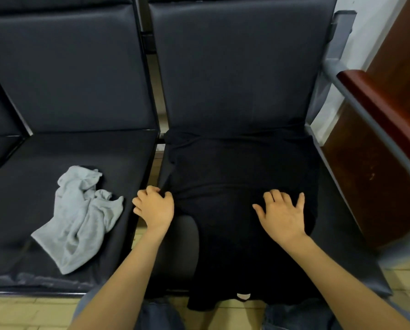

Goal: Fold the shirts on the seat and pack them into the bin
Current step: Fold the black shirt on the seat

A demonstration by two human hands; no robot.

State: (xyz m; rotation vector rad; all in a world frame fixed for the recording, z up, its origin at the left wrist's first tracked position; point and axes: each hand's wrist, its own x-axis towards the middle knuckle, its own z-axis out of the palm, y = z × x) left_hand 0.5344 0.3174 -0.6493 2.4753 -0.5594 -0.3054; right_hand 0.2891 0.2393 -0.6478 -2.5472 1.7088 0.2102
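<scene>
Spanning the whole view, a row of dark padded seats (68, 79) is cut off at the left and top edges. A black shirt (235, 177) is spread over the right-hand seat (342, 234), covering most of it. Black on dark padding, its outline is hard to trace at the far end near the backrest. Its near hem hangs over the seat's front edge above the tiled floor (20, 310). A grey metal armrest (356, 96) and a reddish wooden counter (389, 163) close in the right side, while a bare strip of cushion lies between the shirt and the armrest. On the left-hand seat a grey shirt (80, 217) lies crumpled, well apart from the black one, with bare padding all around it. The left hand (155, 206) has its fingers curled, gripping the black shirt's left edge by the gap between the seats. The right hand (282, 215) rests flat on the shirt, fingers spread. Something small and white (243, 297) shows at the hem; I cannot tell what it is.
</scene>
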